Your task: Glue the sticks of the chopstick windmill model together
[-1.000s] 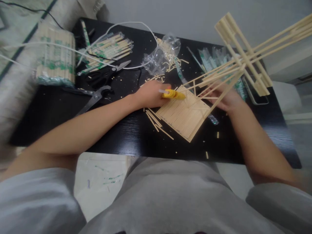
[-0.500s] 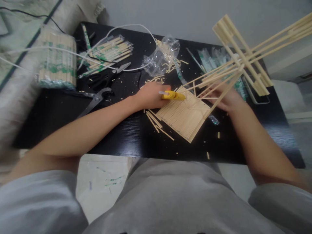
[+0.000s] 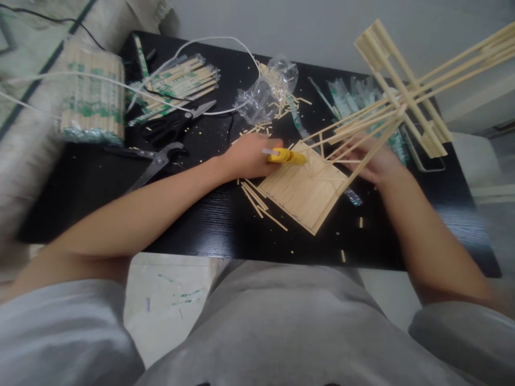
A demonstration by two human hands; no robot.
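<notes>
My left hand (image 3: 252, 155) is closed around a yellow hot glue gun (image 3: 286, 156), a whitish glue stick jutting from its back end. Its front end points right, over a flat mat of thin wooden sticks (image 3: 308, 201). From that base rises a slanting frame of chopsticks (image 3: 372, 145), topped by crossed blades (image 3: 402, 88) like a windmill's. Behind the frame, my right hand (image 3: 372, 158) has its fingers at the lattice and steadies it; the fingertips are partly hidden by the sticks.
Scissors (image 3: 181, 122) and black-handled cutters (image 3: 159, 160) lie on the left of the black table (image 3: 209, 225). Wrapped chopsticks (image 3: 181, 83) and a full pack (image 3: 94, 96) are behind them. Cut stick pieces and clear plastic (image 3: 257, 104) lie at the back. A white cable (image 3: 225, 38) loops across.
Almost nothing differs. The view has shifted very slightly, and both hands, the glue gun and the stick model keep their places.
</notes>
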